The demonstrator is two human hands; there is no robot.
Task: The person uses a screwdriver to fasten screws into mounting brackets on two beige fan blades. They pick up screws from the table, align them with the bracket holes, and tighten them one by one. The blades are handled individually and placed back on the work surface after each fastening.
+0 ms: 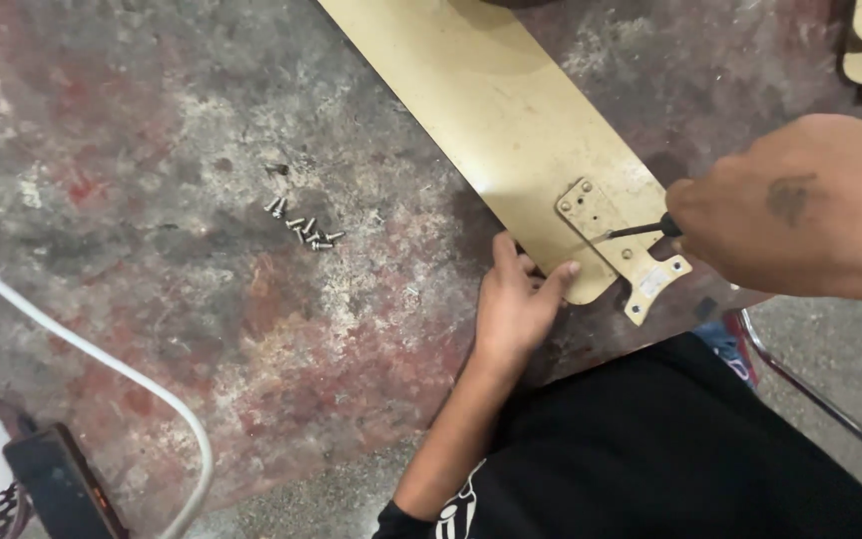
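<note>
Pressing blade point(491, 110) edge, left hand point(516, 299) open | right hand point(800, 215) grips screwdriver point(641, 231)

Bare forearms, black short-sleeved shirt point(650, 449) (white print near sleeve), dark mark on right hand point(790, 215).

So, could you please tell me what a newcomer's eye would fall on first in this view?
Most striking is the long cream fan blade lying diagonally across the mottled red-grey worktop, with a metal bracket at its near end. The right hand holds a screwdriver with its tip on that bracket, while the left hand presses on the blade's end. A small cluster of loose screws lies to the left.
</note>
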